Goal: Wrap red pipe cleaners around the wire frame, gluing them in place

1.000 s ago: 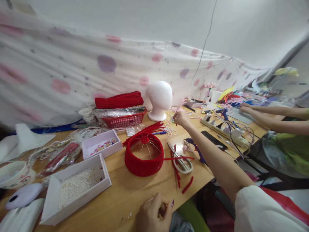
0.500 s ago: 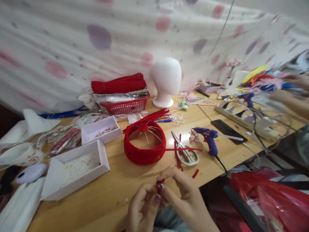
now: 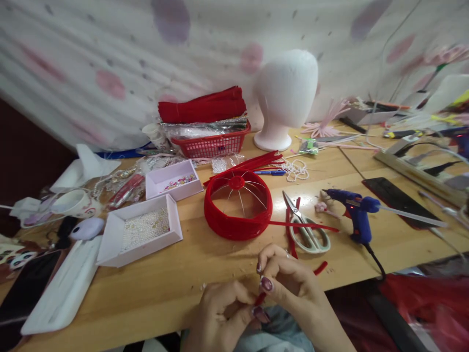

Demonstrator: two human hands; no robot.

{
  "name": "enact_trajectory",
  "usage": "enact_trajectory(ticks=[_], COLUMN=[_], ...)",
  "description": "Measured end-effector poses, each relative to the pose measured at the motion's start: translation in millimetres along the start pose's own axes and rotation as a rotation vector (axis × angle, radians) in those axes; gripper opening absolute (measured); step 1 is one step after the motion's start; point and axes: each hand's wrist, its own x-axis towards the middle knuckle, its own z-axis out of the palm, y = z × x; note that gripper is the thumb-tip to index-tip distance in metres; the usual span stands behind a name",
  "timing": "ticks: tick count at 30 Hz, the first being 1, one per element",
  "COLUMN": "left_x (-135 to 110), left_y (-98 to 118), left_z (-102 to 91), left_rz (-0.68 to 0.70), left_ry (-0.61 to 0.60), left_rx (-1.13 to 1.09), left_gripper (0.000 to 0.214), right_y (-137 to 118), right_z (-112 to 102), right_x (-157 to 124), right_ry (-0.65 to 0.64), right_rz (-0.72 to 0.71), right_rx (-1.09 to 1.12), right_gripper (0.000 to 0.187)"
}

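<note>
In front of me at the table edge, my left hand point(image 3: 225, 310) pinches a short red fuzzy stem point(image 3: 260, 298) between thumb and finger. My right hand point(image 3: 295, 286) is closed too, thumb against fingers at the upper end of the same stem; the fingers partly cover it. Just beyond my hands stands a round red fuzzy cap frame point(image 3: 238, 230), with thin wire spokes meeting at a red disc and a red stem sticking out to the right. Scissors point(image 3: 308, 232) with pale handles lie right of it, over another red stem. A small red offcut point(image 3: 320, 268) rests near my right hand.
A blue glue gun point(image 3: 355, 208) stands on the right, its cord hanging over the edge, near a dark phone point(image 3: 399, 200). White boxes of pearls point(image 3: 142, 230) and gems point(image 3: 179, 182) sit left. Behind are a red basket point(image 3: 212, 145) and a white foam head point(image 3: 287, 93).
The view has swung left and down, so the table things appear shifted. My fingers have drawn a little apart, showing more of the red stem. Another person's hands at the right have left the view.
</note>
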Motion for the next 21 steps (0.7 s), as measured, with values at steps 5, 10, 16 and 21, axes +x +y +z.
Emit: enact_trajectory(ticks=[5, 10, 16, 21], left_x=[3, 13, 38, 50], left_y=[8, 13, 39, 47], left_z=[0.1, -9.3, -28.6, -21.8], left_rz=[-0.024, 0.279, 0.715, 0.72], left_ry=[0.095, 0.263, 0.503, 0.541], left_rx=[-0.057, 0.322, 0.829, 0.848], left_gripper=[0.037, 0.015, 0.02, 0.017], right_y=[0, 3, 16, 21], right_z=[5, -1, -15, -19], right_x=[9, 25, 54, 54], right_ry=[-0.041, 0.075, 0.318, 0.31], right_rz=[-0.064, -0.386, -0.621, -0.592], right_rx=[-0.01, -0.419, -0.996, -1.001], right_gripper=[0.036, 0.006, 0.018, 0.016])
